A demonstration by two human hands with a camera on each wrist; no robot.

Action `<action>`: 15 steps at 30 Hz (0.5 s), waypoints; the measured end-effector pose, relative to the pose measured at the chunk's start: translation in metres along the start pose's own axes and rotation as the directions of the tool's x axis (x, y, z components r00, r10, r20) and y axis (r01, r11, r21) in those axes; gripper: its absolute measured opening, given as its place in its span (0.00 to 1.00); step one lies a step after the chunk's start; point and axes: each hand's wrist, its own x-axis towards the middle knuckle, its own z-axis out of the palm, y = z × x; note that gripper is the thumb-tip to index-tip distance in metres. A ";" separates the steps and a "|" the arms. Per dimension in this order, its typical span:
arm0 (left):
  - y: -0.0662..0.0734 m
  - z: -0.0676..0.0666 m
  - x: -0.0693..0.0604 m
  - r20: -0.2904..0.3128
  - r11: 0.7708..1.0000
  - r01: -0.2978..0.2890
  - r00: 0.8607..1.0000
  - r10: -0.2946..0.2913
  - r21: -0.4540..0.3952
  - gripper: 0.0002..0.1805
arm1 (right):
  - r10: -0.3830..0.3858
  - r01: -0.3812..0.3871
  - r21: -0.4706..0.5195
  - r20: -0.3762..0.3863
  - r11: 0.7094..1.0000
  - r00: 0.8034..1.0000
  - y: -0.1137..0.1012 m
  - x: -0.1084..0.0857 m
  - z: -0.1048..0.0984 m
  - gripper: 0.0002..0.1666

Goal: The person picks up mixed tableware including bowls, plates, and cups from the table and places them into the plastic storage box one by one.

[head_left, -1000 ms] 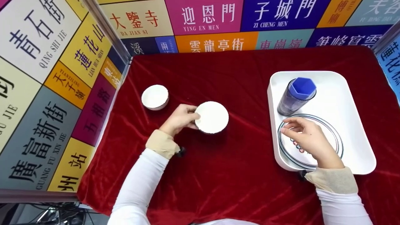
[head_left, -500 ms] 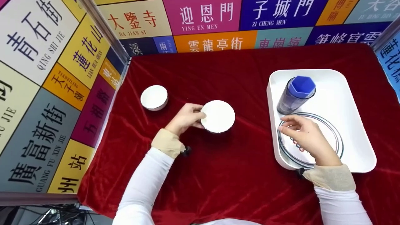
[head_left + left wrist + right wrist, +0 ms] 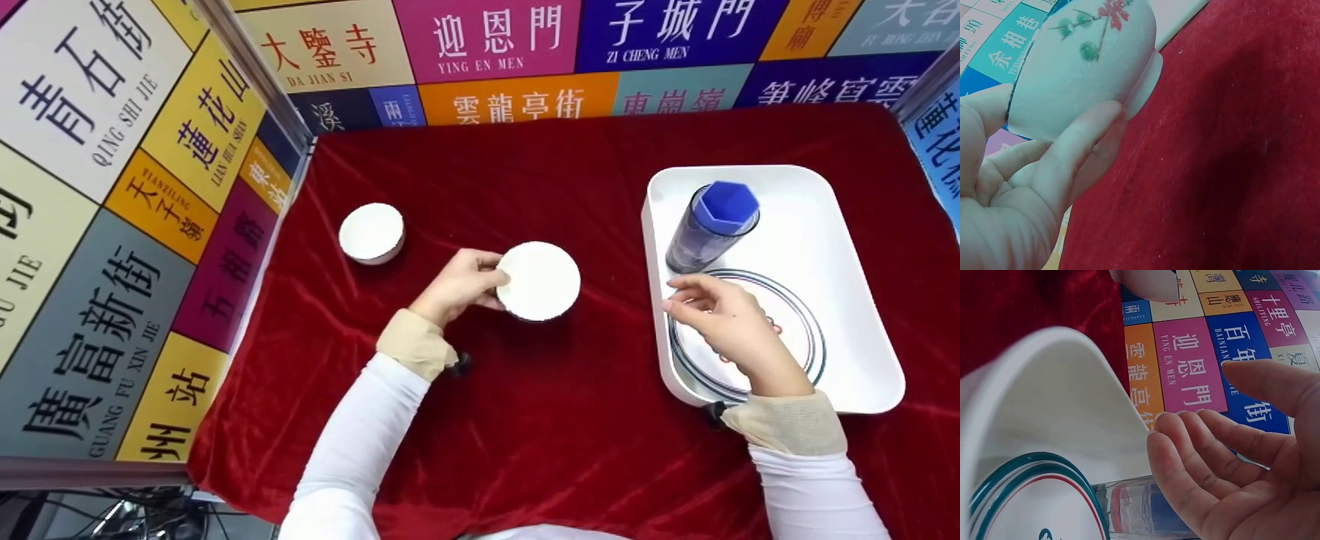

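My left hand (image 3: 466, 283) grips a white bowl (image 3: 538, 281) by its left side, thumb at the rim, and holds it above the red cloth. In the left wrist view the bowl (image 3: 1084, 73) shows a red flower, green leaves and a foot ring. My right hand (image 3: 716, 315) hovers over the left side of a white tray (image 3: 862, 337), fingers loosely bent, holding nothing. Below it lie stacked plates (image 3: 814, 330) with green rims, partly hidden by the hand. A second white bowl (image 3: 372, 233) stands on the cloth at the left.
Behind the plates in the tray stands a clear glass (image 3: 691, 244) with a blue hexagonal cup (image 3: 726, 208) in its mouth. Red velvet cloth (image 3: 570, 450) covers the table. Sign-printed panels (image 3: 517, 45) rise along the back and left edges.
My left hand has carried the bowl to the right, toward the tray. The right hand has shifted slightly left over the plates. The other bowl stays put.
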 end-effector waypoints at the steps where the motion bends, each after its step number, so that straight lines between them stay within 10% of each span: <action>1: 0.000 0.001 0.000 0.002 1.000 0.000 1.000 0.000 -0.002 0.21 | 0.002 -0.002 0.006 0.000 1.000 1.000 0.000 0.000 0.000 0.29; 15: -0.002 0.017 0.005 0.019 0.999 -0.003 1.000 0.003 -0.036 0.19 | -0.007 0.007 0.013 -0.009 1.000 1.000 -0.005 -0.002 0.002 0.30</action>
